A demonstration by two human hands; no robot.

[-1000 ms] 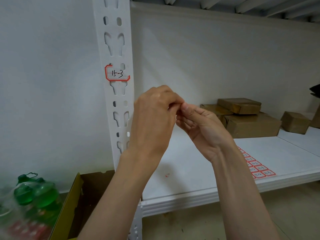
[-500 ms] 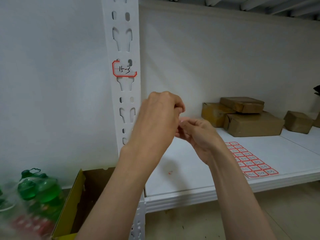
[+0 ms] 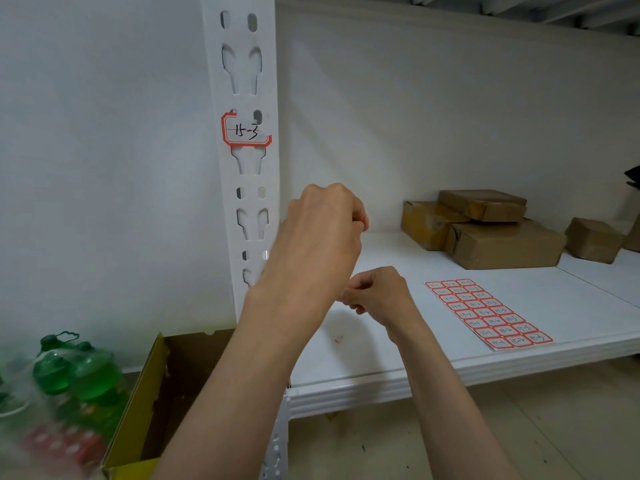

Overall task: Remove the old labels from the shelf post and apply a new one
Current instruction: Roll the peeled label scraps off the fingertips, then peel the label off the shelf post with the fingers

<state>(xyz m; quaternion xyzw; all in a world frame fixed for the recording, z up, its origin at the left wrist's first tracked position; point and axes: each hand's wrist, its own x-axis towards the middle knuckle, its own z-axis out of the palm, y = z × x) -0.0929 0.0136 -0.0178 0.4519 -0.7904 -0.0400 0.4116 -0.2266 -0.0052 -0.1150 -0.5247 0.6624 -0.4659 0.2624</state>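
While the label (image 3: 246, 130) marked 15-3 sits stuck across the post (image 3: 242, 81), torn along its upper right edge, neither hand touches it. Its long axis runs level, across the upright post. The label lies at about 11 o'clock from the left hand (image 3: 323, 233), which is the nearer of the two; that hand's fingers are curled together, and whether they pinch a scrap cannot be told. The right hand (image 3: 377, 294) is lower, at 5 o'clock from the left, fingers likewise curled, contents hidden. A small red scrap (image 3: 338, 339) lies on the shelf (image 3: 381, 372) below the hands. The sheet (image 3: 488, 313) of fresh labels lies flat at 3 o'clock from the right hand, well apart. Boxes (image 3: 498, 233) stand behind it. Judgement: removal unfinished; next reach goes up-left.
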